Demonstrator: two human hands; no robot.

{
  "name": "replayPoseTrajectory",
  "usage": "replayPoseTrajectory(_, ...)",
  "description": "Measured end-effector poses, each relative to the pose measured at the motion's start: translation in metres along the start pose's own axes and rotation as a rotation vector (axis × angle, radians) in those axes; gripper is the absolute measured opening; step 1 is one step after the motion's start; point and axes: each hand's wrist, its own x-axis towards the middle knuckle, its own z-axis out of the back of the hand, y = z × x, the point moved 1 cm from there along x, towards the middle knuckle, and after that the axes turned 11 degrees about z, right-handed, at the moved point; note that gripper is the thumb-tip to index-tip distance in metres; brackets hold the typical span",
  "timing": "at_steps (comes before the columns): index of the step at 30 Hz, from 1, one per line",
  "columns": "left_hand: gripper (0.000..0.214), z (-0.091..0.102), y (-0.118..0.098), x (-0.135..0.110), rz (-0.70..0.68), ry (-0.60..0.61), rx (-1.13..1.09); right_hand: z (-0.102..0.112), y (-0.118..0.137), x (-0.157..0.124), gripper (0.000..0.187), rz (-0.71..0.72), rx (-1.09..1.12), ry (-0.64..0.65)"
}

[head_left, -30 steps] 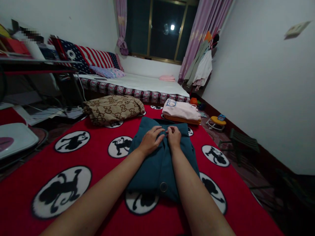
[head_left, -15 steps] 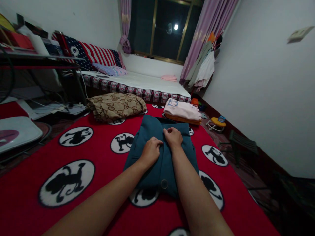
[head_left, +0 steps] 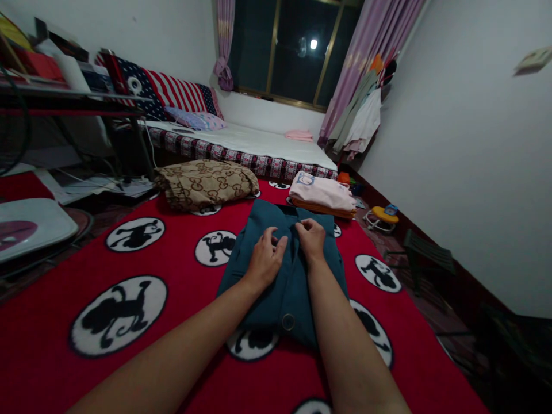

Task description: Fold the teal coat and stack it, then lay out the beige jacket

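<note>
A dark teal garment [head_left: 282, 287] with a round button lies spread on a red blanket [head_left: 172, 287] printed with black monkeys in white circles. My left hand [head_left: 264, 260] rests on the garment's upper front, fingers curled and pinching the cloth near the middle seam. My right hand [head_left: 311, 240] sits just to the right of it, fingers bent down and closed on the fabric edge. Both forearms reach forward over the garment's lower half.
A folded brown patterned garment [head_left: 206, 183] lies behind on the left; a folded pink and orange stack [head_left: 321, 195] lies behind on the right. Farther back stand a bed [head_left: 241, 144], a dark window, hanging clothes [head_left: 360, 118], and a cluttered shelf [head_left: 64, 98]. A small chair [head_left: 425, 250] stands at right.
Both hands have shifted slightly along the garment's front seam. The left hand drew back toward me, then opened a little, thumb out. The view drifted slightly.
</note>
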Motion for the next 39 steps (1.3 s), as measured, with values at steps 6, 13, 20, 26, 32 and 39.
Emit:
replayPoseTrajectory(6, 0.058, 0.002, -0.01, -0.014, -0.412, 0.123, 0.187, -0.011, -0.005, -0.002, 0.014, -0.087, 0.365, 0.25)
replayPoseTrajectory(13, 0.072, -0.013, 0.005, -0.014, -0.338, 0.355, 0.576, 0.02, -0.011, 0.012, 0.027, -0.135, 0.373, -0.003)
replayPoseTrajectory(20, 0.068, -0.01, 0.001, -0.016, -0.312, 0.357, 0.6, 0.078, -0.039, 0.021, 0.047, -0.139, -0.024, -0.197)
replayPoseTrajectory(26, 0.066, -0.012, 0.003, -0.015, -0.306, 0.321, 0.593, 0.06, -0.037, 0.01, 0.042, 0.15, -0.07, -0.069)
replayPoseTrajectory(32, 0.07, -0.014, 0.001, -0.006, -0.206, 0.329, 0.624, 0.06, -0.009, 0.003, 0.064, 0.017, -0.716, 0.063)
replayPoseTrajectory(39, 0.067, -0.015, 0.003, 0.0, -0.196, 0.354, 0.627, 0.028, 0.02, -0.01, 0.048, 0.162, -0.781, 0.498)
